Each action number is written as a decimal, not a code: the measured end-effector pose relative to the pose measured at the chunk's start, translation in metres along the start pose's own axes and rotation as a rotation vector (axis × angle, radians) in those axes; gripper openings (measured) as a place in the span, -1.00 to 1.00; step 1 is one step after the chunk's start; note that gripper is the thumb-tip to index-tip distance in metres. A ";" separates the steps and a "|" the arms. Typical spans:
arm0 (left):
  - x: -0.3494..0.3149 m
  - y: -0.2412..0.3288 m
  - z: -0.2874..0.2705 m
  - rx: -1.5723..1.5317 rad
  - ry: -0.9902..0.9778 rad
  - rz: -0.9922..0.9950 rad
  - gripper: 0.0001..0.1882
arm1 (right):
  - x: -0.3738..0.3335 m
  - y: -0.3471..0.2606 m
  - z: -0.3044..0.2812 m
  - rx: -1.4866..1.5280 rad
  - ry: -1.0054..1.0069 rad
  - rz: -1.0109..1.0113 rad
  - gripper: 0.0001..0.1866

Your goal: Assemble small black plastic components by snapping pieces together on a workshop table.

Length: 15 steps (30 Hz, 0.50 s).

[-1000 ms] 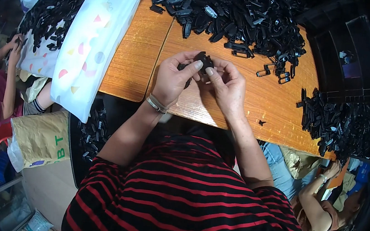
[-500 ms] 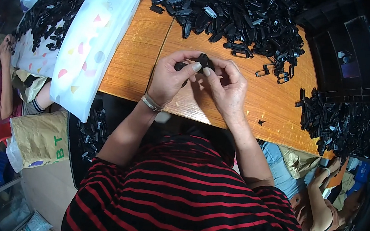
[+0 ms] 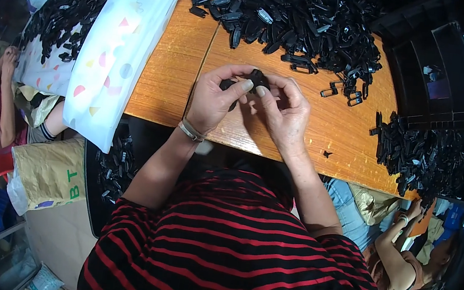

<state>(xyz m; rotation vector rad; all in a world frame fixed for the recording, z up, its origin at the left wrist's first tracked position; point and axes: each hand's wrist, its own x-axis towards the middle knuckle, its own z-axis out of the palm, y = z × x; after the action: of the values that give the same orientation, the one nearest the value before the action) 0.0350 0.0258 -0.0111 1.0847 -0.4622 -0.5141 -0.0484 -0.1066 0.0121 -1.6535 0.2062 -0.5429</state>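
Over the near part of the wooden table (image 3: 167, 86), both my hands pinch a small black plastic part (image 3: 258, 79). My left hand (image 3: 212, 98) is closed, its thumb pressed near the part's left side, and more black plastic shows at its palm. On the other side, my right hand (image 3: 289, 110) grips with thumb and fingers closed. The part's exact kind is hidden by my fingers. Beyond my hands lies a large heap of black plastic pieces (image 3: 291, 23), with several open frame-like ones at its near right edge.
A second pile of black pieces (image 3: 422, 155) lies at the right, before a black plastic crate (image 3: 440, 71). One tiny black scrap (image 3: 327, 154) rests near the front edge. A white patterned plastic sheet (image 3: 110, 56) hangs at the left. Co-workers sit on both sides.
My hands stay nearly in place, still gripping the black part, with only a slight shift. The co-worker's hand at the right has moved a little.
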 end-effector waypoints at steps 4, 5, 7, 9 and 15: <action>-0.004 -0.001 0.003 0.090 0.047 0.048 -0.69 | -0.002 0.001 0.002 -0.226 -0.005 -0.076 -0.78; -0.005 -0.002 0.004 0.095 0.051 0.050 -0.68 | -0.002 0.003 0.002 -0.226 -0.003 -0.076 -0.78; -0.010 -0.002 0.006 0.107 0.040 0.051 -0.67 | -0.004 0.009 0.003 -0.484 0.037 -0.323 -0.75; -0.017 0.002 0.009 0.119 0.028 0.050 -0.67 | -0.009 0.012 0.006 -0.462 0.046 -0.340 -0.71; -0.026 0.016 0.006 0.016 0.068 -0.114 -0.74 | -0.021 0.009 0.014 -0.487 0.009 -0.214 -0.52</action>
<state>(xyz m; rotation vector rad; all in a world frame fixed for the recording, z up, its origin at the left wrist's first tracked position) 0.0129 0.0431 0.0032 1.1444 -0.3469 -0.5724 -0.0584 -0.0864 -0.0024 -2.1634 0.1773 -0.6990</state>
